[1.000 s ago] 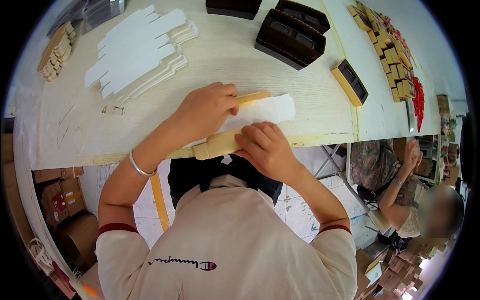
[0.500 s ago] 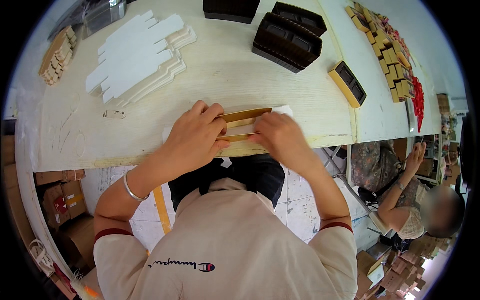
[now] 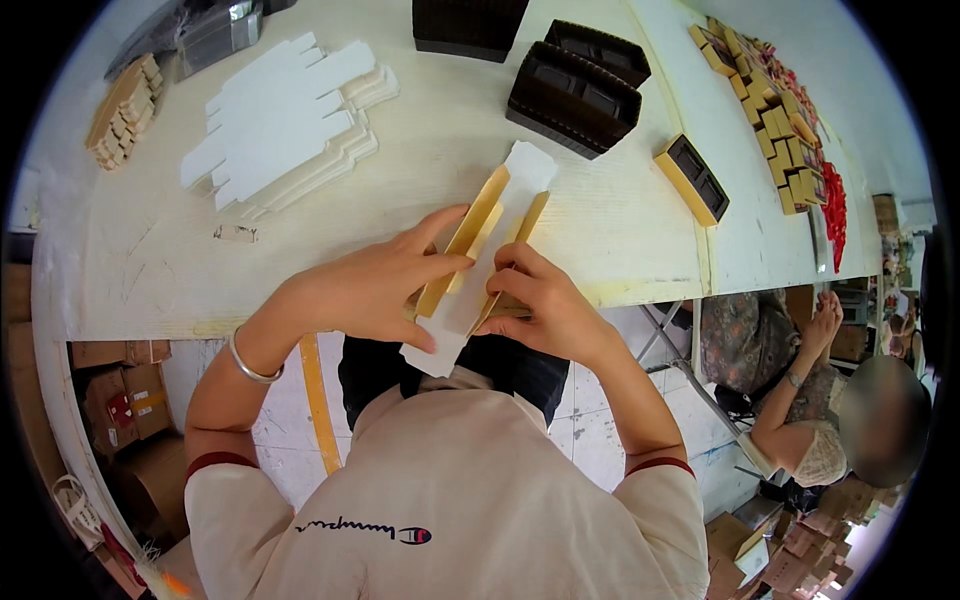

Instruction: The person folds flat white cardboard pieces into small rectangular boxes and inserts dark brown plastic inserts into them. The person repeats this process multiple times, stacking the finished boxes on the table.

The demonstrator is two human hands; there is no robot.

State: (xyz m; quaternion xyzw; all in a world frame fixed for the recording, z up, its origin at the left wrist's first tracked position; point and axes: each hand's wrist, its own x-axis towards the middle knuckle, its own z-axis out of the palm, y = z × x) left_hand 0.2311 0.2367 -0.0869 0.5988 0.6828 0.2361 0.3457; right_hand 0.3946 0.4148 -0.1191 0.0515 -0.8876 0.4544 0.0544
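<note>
A partly folded carton (image 3: 510,215), white inside with gold side walls standing up, is held between my hands at the table's front edge. It points away from me, its near white flap hanging past the edge. My left hand (image 3: 400,275) grips the left gold wall, fingers on top and thumb by the near flap. On the other side, my right hand (image 3: 540,300) pinches the right gold wall between thumb and fingers. Farther left lies a stack of flat white carton blanks (image 3: 285,120).
Stacks of dark brown plastic trays (image 3: 575,100) stand at the back. A gold box with a dark tray (image 3: 692,180) lies to their right. Many small gold boxes (image 3: 775,125) and red ribbon (image 3: 836,215) line the far right. Another person (image 3: 800,420) sits at the right.
The carton has turned from lying sideways to pointing away from me. Both hands have shifted to its long walls, and its end flaps now show.
</note>
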